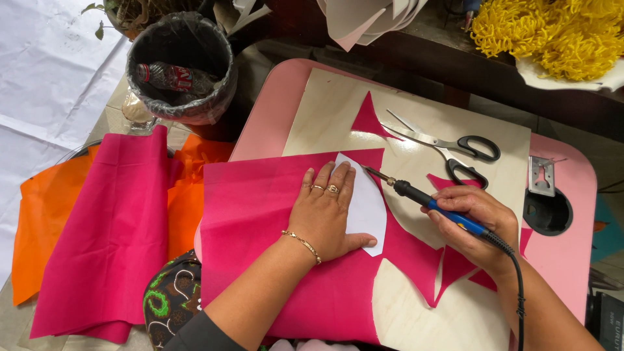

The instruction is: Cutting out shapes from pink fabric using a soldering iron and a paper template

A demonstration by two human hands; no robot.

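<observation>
My left hand (325, 211) lies flat, fingers apart, pressing a white petal-shaped paper template (365, 203) onto pink fabric (260, 214) spread over a pale wooden board (325, 110). My right hand (473, 224) grips a soldering iron (416, 195) with a blue and black handle. Its metal tip touches the fabric at the template's upper edge. The cord runs down past my right wrist. Cut pink scraps (368, 120) lie on the board.
Black-handled scissors (448, 146) lie on the board behind the iron. A pink table (572, 195) carries the board. Folded pink and orange cloth (110, 227) sits at left. A black-lined bin (182, 65) holds a bottle. Yellow fluffy flowers (552, 36) are at back right.
</observation>
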